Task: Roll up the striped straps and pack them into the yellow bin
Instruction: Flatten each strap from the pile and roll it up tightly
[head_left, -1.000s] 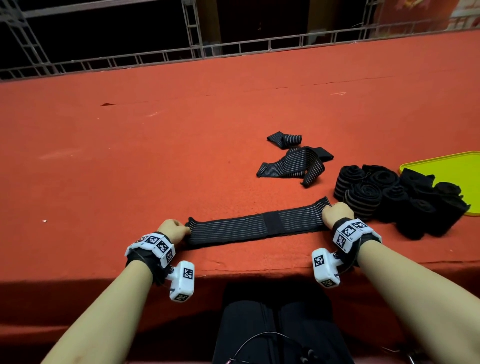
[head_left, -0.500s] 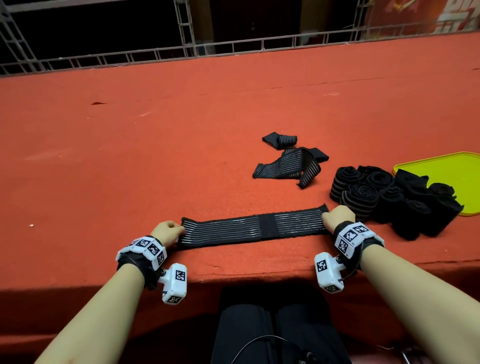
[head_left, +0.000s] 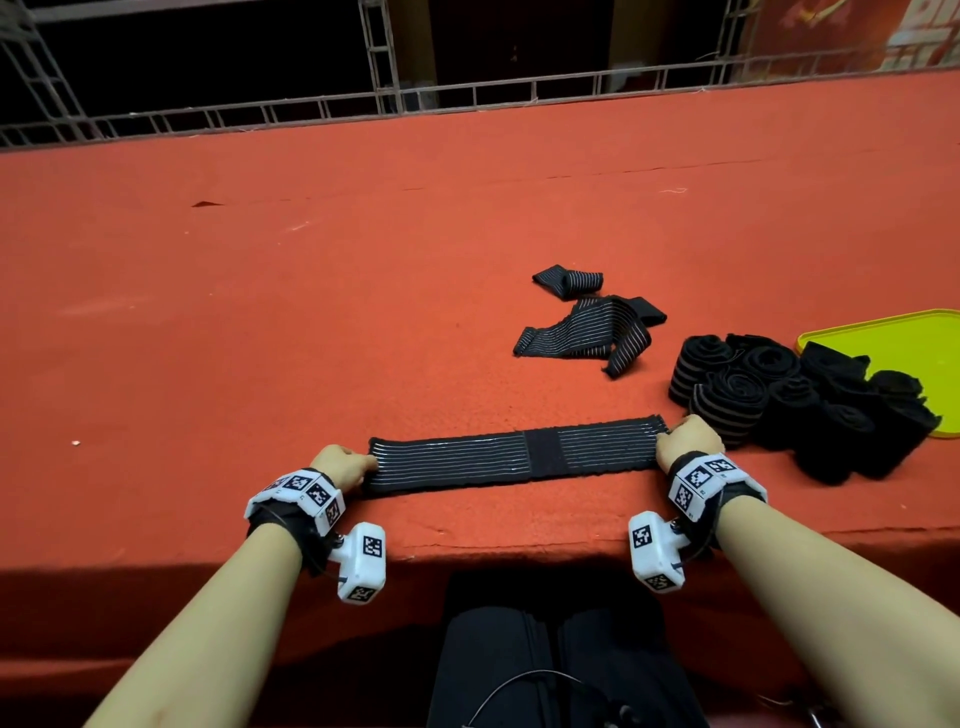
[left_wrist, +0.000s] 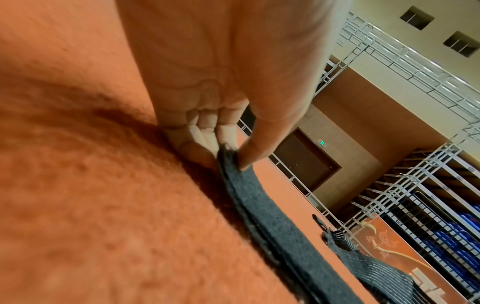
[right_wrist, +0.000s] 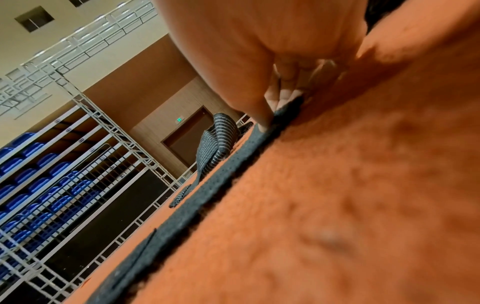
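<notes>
Table covering: red-orange cloth, matt, napped and fuzzy in both wrist views. Flat strap: black ribbed elastic knit with thin pale stripes, one plain black patch mid-length; edge frayed, coarse. Rolled straps: same knit. Yellow bin: smooth plastic, slight sheen. Railing: painted metal.

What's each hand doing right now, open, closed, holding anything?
Left hand: closed, pinching the left end of the flat striped strap.
Right hand: closed, pinching the strap's right end.
</notes>
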